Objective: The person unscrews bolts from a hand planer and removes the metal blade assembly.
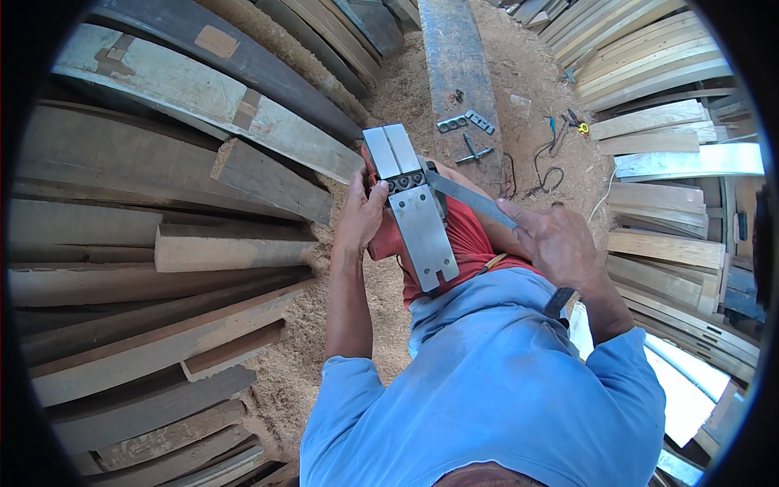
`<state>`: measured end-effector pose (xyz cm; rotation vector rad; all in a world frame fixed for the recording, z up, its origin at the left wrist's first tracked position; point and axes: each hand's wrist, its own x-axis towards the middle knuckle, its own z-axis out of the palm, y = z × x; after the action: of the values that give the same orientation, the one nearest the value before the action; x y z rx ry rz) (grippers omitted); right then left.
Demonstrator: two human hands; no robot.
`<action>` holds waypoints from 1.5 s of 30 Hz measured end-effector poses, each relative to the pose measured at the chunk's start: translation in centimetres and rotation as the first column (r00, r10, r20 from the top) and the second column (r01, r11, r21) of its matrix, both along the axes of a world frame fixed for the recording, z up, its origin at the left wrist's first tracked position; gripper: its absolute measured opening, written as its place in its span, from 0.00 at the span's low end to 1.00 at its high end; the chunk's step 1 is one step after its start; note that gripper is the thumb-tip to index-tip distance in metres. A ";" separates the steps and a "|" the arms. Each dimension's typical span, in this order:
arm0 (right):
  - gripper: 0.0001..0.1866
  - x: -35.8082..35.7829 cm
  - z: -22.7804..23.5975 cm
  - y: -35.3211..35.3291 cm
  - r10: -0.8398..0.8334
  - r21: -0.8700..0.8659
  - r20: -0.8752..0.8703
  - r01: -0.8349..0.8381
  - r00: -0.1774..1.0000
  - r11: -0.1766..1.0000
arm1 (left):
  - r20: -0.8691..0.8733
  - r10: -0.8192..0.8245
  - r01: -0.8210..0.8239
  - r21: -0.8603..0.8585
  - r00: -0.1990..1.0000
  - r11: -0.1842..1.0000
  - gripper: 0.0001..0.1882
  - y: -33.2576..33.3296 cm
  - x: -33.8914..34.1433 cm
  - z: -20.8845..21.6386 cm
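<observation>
An electric hand planer (424, 239) lies across my lap with its flat metal soles facing up. My left hand (362, 213) grips the planer's left side, the thumb beside the cutter slot between the two sole plates. My right hand (558, 245) is closed on one end of a long flat grey metal strip (475, 197). The strip's other end reaches the right side of the cutter slot; whether it touches the cutter head cannot be made out. A thin yellow-handled tool (492, 263) rests on my red shorts, below the strip.
Ahead lies a worn grey plank (458, 69) bearing small slotted metal parts (479, 122) and a T-shaped metal tool (472, 149). Right of it are a dark cable (545, 180) and a yellow-handled tool (582, 127). Stacked boards (235, 247) line both sides; shavings cover the floor (292, 381).
</observation>
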<state>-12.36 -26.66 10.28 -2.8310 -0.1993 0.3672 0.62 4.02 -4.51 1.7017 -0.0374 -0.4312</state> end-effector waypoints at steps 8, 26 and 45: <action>0.24 -0.1 0.0 -1.0 -0.057 0.145 -0.066 0.066 0.996 0.987 | 0.026 0.000 -0.001 0.054 1.000 0.999 0.30 0.4 -0.1 -0.6; 0.13 -2.7 -14.3 2.3 -0.127 0.619 -0.783 0.782 0.608 -0.074 | 0.036 0.001 -0.001 0.006 0.999 1.000 0.34 0.0 -0.1 0.2; 0.27 1.9 -15.7 -0.4 -0.348 0.367 -0.256 0.424 0.902 0.828 | -0.029 0.013 -0.013 -0.007 1.000 1.000 0.32 -0.2 -0.3 0.1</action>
<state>-10.48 -27.03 -5.39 -2.3208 0.3041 0.4238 0.35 3.82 -4.43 1.6880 -0.0067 -0.4449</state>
